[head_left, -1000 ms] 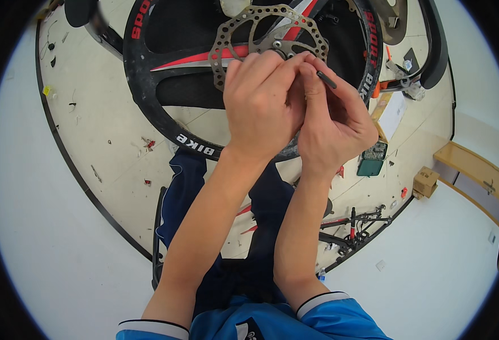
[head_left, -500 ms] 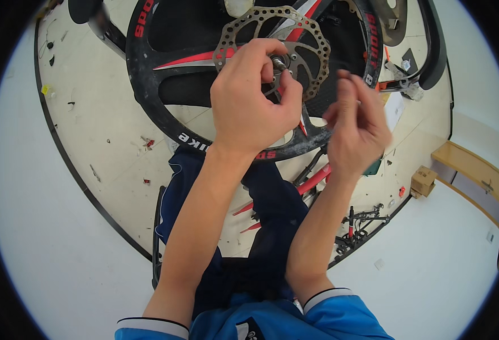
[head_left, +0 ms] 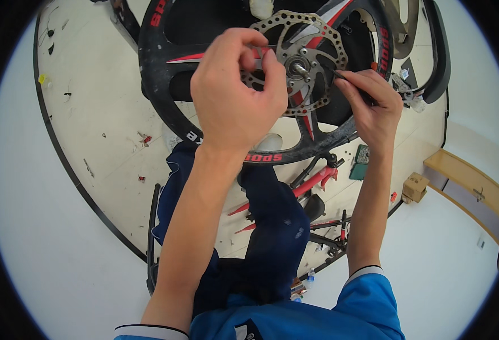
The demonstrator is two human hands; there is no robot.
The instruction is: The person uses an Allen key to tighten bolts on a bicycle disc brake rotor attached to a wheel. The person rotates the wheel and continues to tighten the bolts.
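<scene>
A black bicycle wheel (head_left: 173, 116) with red and white spoke marks lies before me. On its hub is a silver disc brake rotor (head_left: 340, 48) with a ring of holes. The metal axle (head_left: 301, 70) juts up from the rotor's centre, bare of fingers. My left hand (head_left: 235, 93) is over the rotor's left side, fingers curled and thumb close to the index fingertip; anything between them is hidden. My right hand (head_left: 374, 107), at the rotor's right edge, pinches a thin dark piece (head_left: 338, 74) pointing toward the hub; its kind is unclear.
Below the wheel, a red bicycle frame part (head_left: 317, 178) and a dark green case (head_left: 360, 164) lie on the pale floor. A cardboard box (head_left: 415, 187) stands by the wall at right. Small scraps (head_left: 144, 139) are scattered at left. A curved black tube (head_left: 441, 54) is at upper right.
My left hand has come off the axle, moving left, so the hub now shows. My right hand has shifted right, its thin dark piece now visible. The wheel sits slightly farther right in view.
</scene>
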